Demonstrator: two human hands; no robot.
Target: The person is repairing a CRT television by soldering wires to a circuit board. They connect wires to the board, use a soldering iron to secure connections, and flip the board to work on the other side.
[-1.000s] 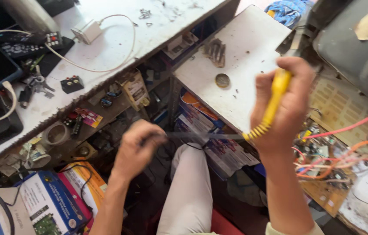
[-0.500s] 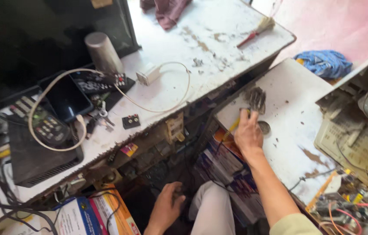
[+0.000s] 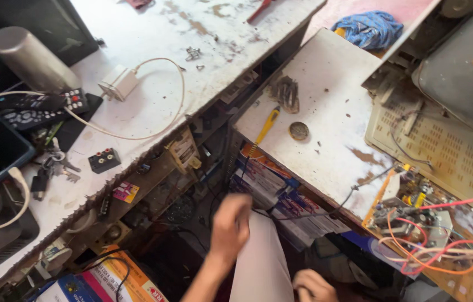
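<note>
My left hand sits low centre, blurred, grip unreadable. My right hand rests at the bottom edge, loosely curled, empty. The yellow-handled tool lies on the white desk above, well apart, near a round cap.

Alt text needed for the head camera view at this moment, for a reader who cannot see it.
Seen from above, a person's left hand and right hand hang low over their lap, holding nothing, between two worn white workbenches. A yellow-handled tool lies on the right bench near a circuit board trailing orange wires; remotes and a white charger sit on the left bench.
</note>
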